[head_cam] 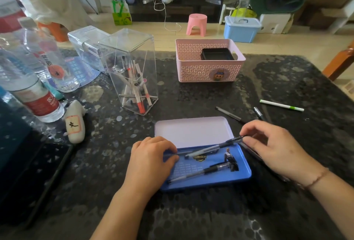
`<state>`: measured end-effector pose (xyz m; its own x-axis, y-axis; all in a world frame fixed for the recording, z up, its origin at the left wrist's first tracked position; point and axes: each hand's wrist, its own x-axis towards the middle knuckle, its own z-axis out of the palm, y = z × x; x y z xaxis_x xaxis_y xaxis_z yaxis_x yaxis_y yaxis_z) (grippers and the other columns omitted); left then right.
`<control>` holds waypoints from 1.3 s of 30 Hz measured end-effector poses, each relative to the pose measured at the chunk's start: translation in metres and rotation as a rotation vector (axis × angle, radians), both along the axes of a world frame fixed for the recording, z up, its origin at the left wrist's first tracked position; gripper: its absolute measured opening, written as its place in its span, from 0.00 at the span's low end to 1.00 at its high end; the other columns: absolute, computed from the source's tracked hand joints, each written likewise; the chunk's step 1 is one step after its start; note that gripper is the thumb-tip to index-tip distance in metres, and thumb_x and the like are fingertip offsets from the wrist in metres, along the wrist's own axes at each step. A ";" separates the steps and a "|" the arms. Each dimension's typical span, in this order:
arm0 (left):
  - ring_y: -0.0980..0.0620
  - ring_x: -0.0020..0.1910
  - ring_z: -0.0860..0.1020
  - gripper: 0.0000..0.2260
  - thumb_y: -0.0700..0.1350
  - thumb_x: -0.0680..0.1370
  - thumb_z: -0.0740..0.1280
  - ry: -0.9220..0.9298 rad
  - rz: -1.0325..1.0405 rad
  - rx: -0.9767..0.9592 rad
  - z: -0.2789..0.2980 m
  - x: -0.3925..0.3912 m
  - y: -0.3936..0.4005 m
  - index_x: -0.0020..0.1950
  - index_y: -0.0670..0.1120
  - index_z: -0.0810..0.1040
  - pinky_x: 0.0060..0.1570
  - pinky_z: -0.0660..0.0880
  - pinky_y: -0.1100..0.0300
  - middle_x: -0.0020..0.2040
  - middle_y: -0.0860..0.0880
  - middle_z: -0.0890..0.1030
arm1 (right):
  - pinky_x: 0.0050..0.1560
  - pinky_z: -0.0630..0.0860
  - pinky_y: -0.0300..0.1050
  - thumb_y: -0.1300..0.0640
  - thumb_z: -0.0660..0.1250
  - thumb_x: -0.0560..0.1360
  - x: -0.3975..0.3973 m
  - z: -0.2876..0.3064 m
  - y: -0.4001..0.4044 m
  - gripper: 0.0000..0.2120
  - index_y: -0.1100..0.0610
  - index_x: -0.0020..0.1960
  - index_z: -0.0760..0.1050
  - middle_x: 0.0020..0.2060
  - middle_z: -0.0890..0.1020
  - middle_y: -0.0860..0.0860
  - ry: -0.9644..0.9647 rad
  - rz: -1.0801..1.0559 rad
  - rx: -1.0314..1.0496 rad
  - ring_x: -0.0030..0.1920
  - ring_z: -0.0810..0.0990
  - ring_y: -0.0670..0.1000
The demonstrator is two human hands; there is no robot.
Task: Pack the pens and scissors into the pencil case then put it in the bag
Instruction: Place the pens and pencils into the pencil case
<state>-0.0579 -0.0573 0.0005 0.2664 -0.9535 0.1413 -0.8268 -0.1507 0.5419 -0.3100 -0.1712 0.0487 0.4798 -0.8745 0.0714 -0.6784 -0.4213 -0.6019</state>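
Here, 1 blue tin pencil case [226, 179] is seen lying open on the dark speckled table [191, 216], its pale lid [191, 130] folded back away from the person. Inside the tray 1 black-capped pen [203, 172] is laid slanting along the near side. A 2nd pen [212, 147] is pinched at its capped end by the fingertips of the right hand [272, 146], its other end lowered into the tray beside the left hand [151, 159]. The left hand is rested on the left end of the case with fingers curled together; something thin and clear seems to be pressed under them, though what it is cannot be told.

Beyond the case, 3 more pens are left on the table: 1 dark pen [228, 113], 1 dark pen with a silvery band [258, 113] just beside it, and 1 white pen with a green band [281, 105] farther right, apart from the others. A thin dark object is partly hidden under the right hand and cannot be identified; scissors cannot be picked out.

Behind, 1 pink perforated basket [208, 71] is stood holding 1 black tray [217, 54]. 1 tall clear lidded box [132, 58] containing several pens is placed left of it, with 1 smaller clear box [84, 42] behind. 2 plastic water bottles [32, 79] are grouped at the left, and 1 small white plush toy [75, 123] is laid near them.
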 end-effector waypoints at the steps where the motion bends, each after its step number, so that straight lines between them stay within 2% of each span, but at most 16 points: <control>1: 0.58 0.44 0.75 0.06 0.51 0.69 0.74 0.006 0.016 0.002 0.001 -0.002 0.000 0.41 0.58 0.79 0.54 0.74 0.49 0.42 0.62 0.79 | 0.43 0.73 0.32 0.60 0.69 0.73 0.000 0.005 0.002 0.10 0.44 0.43 0.77 0.42 0.81 0.37 -0.081 -0.008 -0.002 0.43 0.80 0.42; 3: 0.58 0.43 0.75 0.07 0.51 0.68 0.75 0.000 0.039 -0.004 0.002 -0.005 0.001 0.40 0.58 0.77 0.54 0.74 0.49 0.40 0.61 0.78 | 0.42 0.74 0.32 0.59 0.69 0.73 0.006 0.022 0.008 0.09 0.44 0.45 0.79 0.42 0.82 0.41 -0.228 0.003 -0.078 0.43 0.81 0.44; 5: 0.57 0.42 0.76 0.10 0.50 0.68 0.75 0.026 0.064 -0.020 0.002 -0.007 0.003 0.39 0.58 0.75 0.53 0.74 0.49 0.39 0.60 0.78 | 0.43 0.75 0.36 0.59 0.68 0.76 0.019 0.045 0.020 0.05 0.50 0.47 0.80 0.40 0.82 0.45 -0.263 0.102 -0.341 0.41 0.80 0.47; 7: 0.57 0.42 0.76 0.11 0.50 0.68 0.75 0.065 0.093 -0.031 0.001 -0.008 0.003 0.39 0.58 0.74 0.52 0.75 0.49 0.38 0.61 0.77 | 0.47 0.75 0.44 0.62 0.65 0.77 0.038 0.061 0.035 0.05 0.59 0.48 0.80 0.41 0.81 0.53 -0.135 0.276 -0.657 0.43 0.79 0.52; 9: 0.59 0.40 0.74 0.11 0.51 0.68 0.74 0.080 0.096 -0.047 0.002 -0.009 0.004 0.37 0.60 0.71 0.49 0.76 0.49 0.36 0.61 0.75 | 0.39 0.74 0.54 0.65 0.63 0.75 0.063 0.059 0.051 0.06 0.61 0.42 0.78 0.37 0.78 0.56 0.060 0.398 -0.907 0.38 0.76 0.58; 11: 0.60 0.36 0.71 0.10 0.52 0.66 0.67 0.107 0.062 -0.077 0.006 -0.008 0.004 0.32 0.63 0.66 0.43 0.74 0.52 0.32 0.62 0.72 | 0.31 0.66 0.51 0.66 0.63 0.72 0.090 0.044 0.063 0.08 0.58 0.36 0.74 0.31 0.74 0.55 0.172 0.460 -1.006 0.32 0.71 0.57; 13: 0.60 0.37 0.72 0.12 0.47 0.65 0.67 0.123 0.022 -0.105 0.008 0.000 0.006 0.32 0.64 0.68 0.41 0.71 0.59 0.34 0.61 0.74 | 0.30 0.61 0.48 0.67 0.61 0.72 0.108 0.020 0.070 0.09 0.58 0.35 0.74 0.30 0.73 0.54 0.215 0.499 -0.978 0.31 0.70 0.54; 16: 0.59 0.43 0.78 0.11 0.36 0.67 0.73 0.115 0.083 -0.138 0.006 0.023 0.009 0.42 0.52 0.81 0.45 0.73 0.67 0.43 0.57 0.80 | 0.28 0.66 0.46 0.65 0.59 0.74 0.122 -0.021 0.069 0.08 0.59 0.39 0.75 0.34 0.76 0.55 0.247 0.566 -0.873 0.34 0.72 0.54; 20: 0.62 0.42 0.78 0.08 0.36 0.71 0.72 0.123 0.147 -0.190 0.012 0.033 0.010 0.45 0.49 0.83 0.42 0.70 0.76 0.42 0.57 0.81 | 0.28 0.74 0.46 0.63 0.58 0.74 0.135 -0.047 0.067 0.09 0.59 0.41 0.77 0.38 0.77 0.55 0.247 0.544 -0.683 0.38 0.74 0.54; 23: 0.61 0.43 0.78 0.08 0.38 0.71 0.73 0.141 0.073 -0.187 0.010 0.026 0.009 0.45 0.50 0.83 0.45 0.72 0.72 0.44 0.57 0.81 | 0.31 0.75 0.48 0.60 0.66 0.73 0.134 -0.048 0.064 0.03 0.58 0.42 0.77 0.38 0.78 0.54 0.124 0.486 -0.590 0.39 0.75 0.54; 26: 0.60 0.48 0.78 0.09 0.43 0.68 0.76 0.115 -0.046 -0.123 0.008 0.021 0.009 0.45 0.53 0.82 0.53 0.73 0.64 0.47 0.59 0.80 | 0.39 0.74 0.48 0.54 0.65 0.76 0.100 -0.035 0.053 0.06 0.55 0.43 0.78 0.38 0.78 0.51 0.007 0.408 -0.518 0.40 0.76 0.53; 29: 0.60 0.53 0.75 0.09 0.50 0.67 0.76 0.054 -0.138 -0.052 0.005 0.020 0.008 0.45 0.59 0.80 0.60 0.68 0.65 0.49 0.63 0.78 | 0.42 0.76 0.45 0.47 0.67 0.73 0.046 -0.024 0.030 0.07 0.48 0.46 0.79 0.41 0.79 0.44 0.145 0.358 -0.412 0.43 0.76 0.47; 31: 0.59 0.53 0.74 0.11 0.54 0.66 0.75 0.002 -0.139 -0.028 0.003 0.018 0.007 0.46 0.59 0.78 0.60 0.70 0.56 0.50 0.64 0.77 | 0.40 0.76 0.41 0.40 0.64 0.70 0.025 -0.025 0.023 0.11 0.45 0.46 0.78 0.41 0.77 0.39 0.302 0.355 -0.335 0.45 0.75 0.43; 33: 0.58 0.53 0.74 0.12 0.56 0.67 0.74 -0.043 -0.121 -0.021 0.001 0.013 0.006 0.47 0.60 0.78 0.59 0.69 0.52 0.50 0.64 0.77 | 0.38 0.73 0.37 0.37 0.61 0.69 0.018 -0.031 0.023 0.14 0.43 0.46 0.78 0.41 0.76 0.38 0.388 0.366 -0.300 0.45 0.75 0.41; 35: 0.58 0.52 0.74 0.10 0.58 0.68 0.73 -0.062 -0.108 -0.031 -0.001 0.006 0.004 0.47 0.59 0.79 0.58 0.68 0.53 0.49 0.63 0.78 | 0.36 0.72 0.35 0.37 0.60 0.69 0.018 -0.034 0.025 0.14 0.42 0.46 0.77 0.41 0.76 0.38 0.386 0.360 -0.286 0.44 0.74 0.41; 39: 0.60 0.48 0.73 0.05 0.55 0.70 0.72 -0.067 -0.077 -0.035 -0.003 -0.002 0.002 0.44 0.59 0.79 0.58 0.68 0.53 0.47 0.62 0.79 | 0.37 0.76 0.40 0.41 0.65 0.70 0.022 -0.037 0.025 0.08 0.43 0.45 0.77 0.42 0.76 0.38 0.321 0.314 -0.291 0.44 0.74 0.41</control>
<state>-0.0601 -0.0557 -0.0029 0.1817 -0.9648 0.1902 -0.8698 -0.0675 0.4887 -0.2885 -0.1459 0.0118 0.7524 -0.6517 0.0957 -0.6241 -0.7518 -0.2127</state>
